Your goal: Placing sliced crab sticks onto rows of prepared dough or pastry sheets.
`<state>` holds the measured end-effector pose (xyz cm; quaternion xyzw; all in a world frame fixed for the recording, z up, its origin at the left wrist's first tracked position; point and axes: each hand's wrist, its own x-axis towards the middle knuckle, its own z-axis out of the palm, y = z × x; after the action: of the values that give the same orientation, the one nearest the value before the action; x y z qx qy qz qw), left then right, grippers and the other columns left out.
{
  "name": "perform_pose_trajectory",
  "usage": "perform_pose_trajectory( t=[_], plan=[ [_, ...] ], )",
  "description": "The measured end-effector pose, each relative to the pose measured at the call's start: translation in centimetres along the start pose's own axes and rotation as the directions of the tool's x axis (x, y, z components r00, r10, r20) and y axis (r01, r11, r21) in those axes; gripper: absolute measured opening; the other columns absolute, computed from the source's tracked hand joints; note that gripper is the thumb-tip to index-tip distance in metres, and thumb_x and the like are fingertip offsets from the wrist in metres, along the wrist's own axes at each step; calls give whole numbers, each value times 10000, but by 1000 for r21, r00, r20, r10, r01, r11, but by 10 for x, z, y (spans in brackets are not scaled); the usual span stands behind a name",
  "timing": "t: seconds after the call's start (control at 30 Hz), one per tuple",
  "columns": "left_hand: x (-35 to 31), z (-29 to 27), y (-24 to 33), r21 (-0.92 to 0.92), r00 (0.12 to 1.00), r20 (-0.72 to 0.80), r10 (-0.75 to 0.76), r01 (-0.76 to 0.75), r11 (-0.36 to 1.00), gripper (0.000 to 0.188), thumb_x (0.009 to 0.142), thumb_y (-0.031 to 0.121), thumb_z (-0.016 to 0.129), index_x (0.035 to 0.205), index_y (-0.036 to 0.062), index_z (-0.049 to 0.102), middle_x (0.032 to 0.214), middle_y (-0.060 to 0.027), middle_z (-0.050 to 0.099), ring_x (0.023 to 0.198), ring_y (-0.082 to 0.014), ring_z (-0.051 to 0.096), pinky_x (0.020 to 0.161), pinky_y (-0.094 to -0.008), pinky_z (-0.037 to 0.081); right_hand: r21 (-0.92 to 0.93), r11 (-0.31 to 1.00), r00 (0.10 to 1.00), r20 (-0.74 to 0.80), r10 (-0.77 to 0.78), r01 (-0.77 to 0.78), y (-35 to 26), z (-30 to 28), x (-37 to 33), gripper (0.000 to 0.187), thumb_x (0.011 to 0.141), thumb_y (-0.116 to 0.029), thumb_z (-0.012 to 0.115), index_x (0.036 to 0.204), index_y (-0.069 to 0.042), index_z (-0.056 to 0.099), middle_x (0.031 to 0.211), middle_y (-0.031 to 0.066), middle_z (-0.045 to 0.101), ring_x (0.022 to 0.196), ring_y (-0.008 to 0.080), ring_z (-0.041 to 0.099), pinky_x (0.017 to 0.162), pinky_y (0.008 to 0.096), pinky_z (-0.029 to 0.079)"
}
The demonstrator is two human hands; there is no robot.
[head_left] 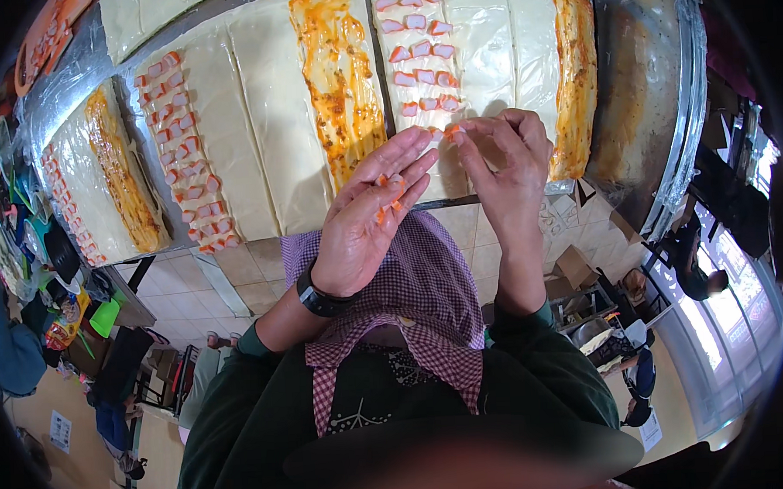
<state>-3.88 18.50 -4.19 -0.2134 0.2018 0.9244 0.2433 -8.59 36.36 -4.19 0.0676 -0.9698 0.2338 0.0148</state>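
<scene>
Spread left hand [365, 209] cradles crab-stick pieces [396, 181]; right hand [508, 156] pinches one at the right dough sheet's [486, 61] near end, its column [424, 76] seemingly nearly done.

Orange pieces [392, 181] lie in left hand [362, 218], right fingers [473, 160] pinching one over dough [485, 57]

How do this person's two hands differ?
The left hand lies open, palm up, with several orange-and-white pieces on it; the right hand has curled fingers, pinching one piece over the dough sheet. A dark wristband circles the left wrist; the right wrist is bare. Both hands are ungloved.
</scene>
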Motion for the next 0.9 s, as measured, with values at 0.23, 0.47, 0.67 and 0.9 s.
perform_pose_trajectory(
  t=[0.23, 0.47, 0.67, 0.9],
  plan=[
    [1, -3, -3, -30, 1000, -18, 19, -20, 999, 567, 914, 66, 404, 1452, -26, 251, 1510, -198, 269, 1403, -303, 281, 1156, -390, 224, -74, 997, 998, -49, -36, 32, -3, 1, -2, 174, 727, -221, 775, 871, -145, 713, 855, 33, 523, 875, 195, 535, 774, 353, 347],
    [2, -2, -4, -50, 999, -31, 34, -36, 998, 576, 906, 57, 406, 1455, -23, 249, 1510, -193, 271, 1401, -301, 286, 1158, -388, 222, -62, 997, 997, -57, -51, 48, -3, 6, 0, 158, 729, -202, 777, 867, -155, 718, 841, 28, 520, 859, 191, 533, 766, 341, 339],
    [-3, -5, -4, -132, 999, 39, 6, -1, 991, 532, 957, 127, 429, 1453, 7, 280, 1495, -146, 320, 1379, -237, 331, 1141, -369, 252, 215, 975, 999, -26, -42, 47, -15, -12, -8, 242, 699, -170, 787, 932, -147, 729, 877, 26, 550, 820, 187, 522, 762, 338, 355],
    [-6, 2, -8, -256, 995, 89, -38, 60, 965, 564, 1012, 261, 314, 1485, -5, 159, 1510, -176, 275, 1309, -220, 412, 993, -266, 423, 257, 941, 949, 163, -268, 222, -34, -24, -21, 345, 663, -160, 782, 1003, -149, 728, 884, 12, 548, 797, 189, 512, 755, 342, 362]
  ],
)
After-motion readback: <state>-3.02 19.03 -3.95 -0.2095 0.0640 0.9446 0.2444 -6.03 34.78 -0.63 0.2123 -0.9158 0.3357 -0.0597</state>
